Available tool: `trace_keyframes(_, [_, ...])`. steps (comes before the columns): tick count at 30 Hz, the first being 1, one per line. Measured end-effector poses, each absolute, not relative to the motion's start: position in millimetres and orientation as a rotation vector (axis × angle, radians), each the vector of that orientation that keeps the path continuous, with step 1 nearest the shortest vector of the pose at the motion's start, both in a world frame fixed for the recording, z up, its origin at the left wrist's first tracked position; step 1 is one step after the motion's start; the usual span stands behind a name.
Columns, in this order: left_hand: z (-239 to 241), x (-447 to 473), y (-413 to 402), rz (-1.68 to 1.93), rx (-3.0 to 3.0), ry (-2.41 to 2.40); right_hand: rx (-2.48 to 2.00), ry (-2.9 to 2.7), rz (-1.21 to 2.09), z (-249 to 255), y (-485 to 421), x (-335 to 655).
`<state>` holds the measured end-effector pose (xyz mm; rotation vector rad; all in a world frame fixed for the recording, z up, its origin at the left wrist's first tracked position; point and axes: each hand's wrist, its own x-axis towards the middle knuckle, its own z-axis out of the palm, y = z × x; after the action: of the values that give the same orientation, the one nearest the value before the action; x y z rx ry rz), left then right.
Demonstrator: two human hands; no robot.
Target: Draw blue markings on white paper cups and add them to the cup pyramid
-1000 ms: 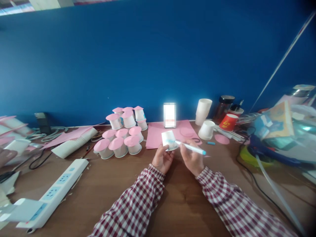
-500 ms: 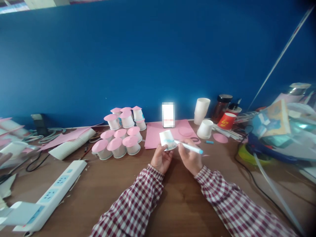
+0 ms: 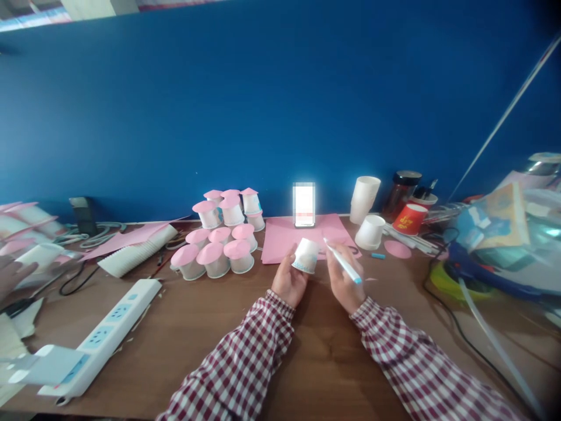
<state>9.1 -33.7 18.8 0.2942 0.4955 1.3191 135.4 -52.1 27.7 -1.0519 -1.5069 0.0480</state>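
Note:
My left hand [image 3: 290,278] is closed around a white paper cup [image 3: 305,255], bottom up, with blue marks near its rim. In my right hand [image 3: 346,280] is a light-blue marker [image 3: 345,264], its tip pointing up and away to the left, apart from the cup. A blue marker cap [image 3: 377,255] lies on the table to the right. Pink paper sheets [image 3: 274,242] lie beyond my hands, with a bright-screened phone [image 3: 304,207] standing on them. Scissor handles partly show behind my right hand. Several upturned cups with pink cone tops [image 3: 213,257] stand to the left.
A stack of white cups [image 3: 364,199], an upturned cup [image 3: 370,232], a red cup [image 3: 411,219] and a pink paper disc [image 3: 398,249] are at the right. A white power strip [image 3: 105,330] lies left. Another person's hand [image 3: 15,275] shows at the far left edge.
The marker has drawn back from the cup and its tip now points upward. The cup has been turned in my left hand, showing different blue marks near the rim. The view has shifted slightly.

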Motion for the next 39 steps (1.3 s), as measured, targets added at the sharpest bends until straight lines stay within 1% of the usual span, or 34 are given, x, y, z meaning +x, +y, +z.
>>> trace_keyframes(6, [20.3,7.0,-31.7,1.286,0.311,0.534,-1.075,-1.509,0.052,25.9,-52.0,135.3])
trace_keyframes(14, [19.8,8.2,-33.3,1.348,0.341,0.505,-1.009,-1.567,0.012,20.8,-52.7,136.1])
trace_keyframes(21, [13.1,6.6,-33.9,1.373,0.398,0.490,-1.024,-1.536,0.036,20.9,-50.7,134.3])
trace_keyframes(27, [11.7,6.2,-32.9,1.377,0.432,0.478,-1.014,-1.583,0.122,18.9,-52.4,135.4])
trace_keyframes(33, [13.3,6.3,-34.7,1.355,0.453,0.482,-1.008,-1.683,0.065,19.0,-54.7,134.7])
trace_keyframes(39, [12.2,7.0,-34.3,1.339,0.475,0.467,-1.034,-1.625,0.054,23.4,-54.6,132.0])
